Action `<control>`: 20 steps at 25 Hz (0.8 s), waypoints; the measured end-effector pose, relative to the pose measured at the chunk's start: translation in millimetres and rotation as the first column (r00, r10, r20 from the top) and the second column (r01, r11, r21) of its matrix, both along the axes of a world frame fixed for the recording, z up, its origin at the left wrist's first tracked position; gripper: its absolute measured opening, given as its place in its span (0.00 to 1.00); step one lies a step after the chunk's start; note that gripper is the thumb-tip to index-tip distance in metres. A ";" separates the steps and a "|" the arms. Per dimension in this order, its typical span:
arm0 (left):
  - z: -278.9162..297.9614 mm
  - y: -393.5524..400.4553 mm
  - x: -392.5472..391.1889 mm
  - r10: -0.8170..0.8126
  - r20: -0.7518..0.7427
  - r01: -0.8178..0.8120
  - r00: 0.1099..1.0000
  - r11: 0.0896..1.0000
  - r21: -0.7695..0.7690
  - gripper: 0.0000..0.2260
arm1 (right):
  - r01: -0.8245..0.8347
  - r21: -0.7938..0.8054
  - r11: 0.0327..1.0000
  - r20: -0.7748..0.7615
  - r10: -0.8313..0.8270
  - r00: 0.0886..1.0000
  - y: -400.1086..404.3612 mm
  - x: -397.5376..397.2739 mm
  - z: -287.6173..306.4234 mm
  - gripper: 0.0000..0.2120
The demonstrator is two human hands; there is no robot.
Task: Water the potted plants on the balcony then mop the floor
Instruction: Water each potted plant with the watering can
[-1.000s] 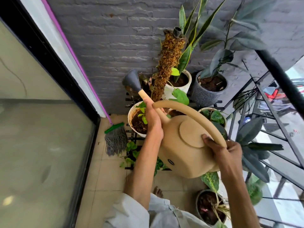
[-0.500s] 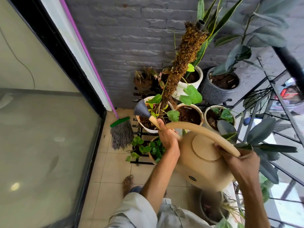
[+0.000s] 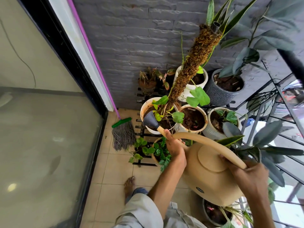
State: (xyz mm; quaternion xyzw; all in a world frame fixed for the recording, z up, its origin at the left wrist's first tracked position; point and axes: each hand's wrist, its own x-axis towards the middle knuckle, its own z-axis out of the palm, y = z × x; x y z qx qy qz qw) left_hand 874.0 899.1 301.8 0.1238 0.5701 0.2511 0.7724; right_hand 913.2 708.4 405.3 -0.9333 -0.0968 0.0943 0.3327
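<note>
I hold a tan watering can (image 3: 212,178) in both hands. My left hand (image 3: 174,145) grips its spout just behind the grey rose head (image 3: 150,120). My right hand (image 3: 248,176) grips the rear end of the curved handle. The rose head hangs over the rim of a white pot (image 3: 144,109) that holds a tall moss pole (image 3: 194,63) and a green-leaved climber. A mop (image 3: 122,135) with a green clamp, grey strands and purple handle leans in the corner, strands resting on the beige floor tiles (image 3: 115,163).
Several more pots stand on a black slatted stand (image 3: 141,134) against the grey brick wall. A black metal railing (image 3: 279,99) runs along the right. A glass sliding door (image 3: 49,129) fills the left. My bare foot (image 3: 130,183) is on the tiles.
The can and both hands have come down and back from the rear pots. The rose head now sits lower, over the white moss-pole pot in the front row.
</note>
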 end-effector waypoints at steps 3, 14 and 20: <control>-7.3 3.0 -6.0 -0.012 0.009 0.012 1.000 1.000 -0.005 0.48 | 0.002 -0.023 1.000 -0.028 -0.003 1.000 3.2 -6.8 -4.5 0.11; -6.3 14.2 -14.4 -0.011 -0.018 0.011 1.000 1.000 -0.001 0.55 | -0.056 -0.030 0.998 -0.008 0.056 0.998 14.8 -16.1 2.4 0.13; -1.8 17.3 -19.6 -0.012 -0.003 0.012 1.000 1.000 -0.011 0.47 | -0.072 -0.033 0.997 -0.014 0.072 0.997 16.9 -15.2 -3.7 0.10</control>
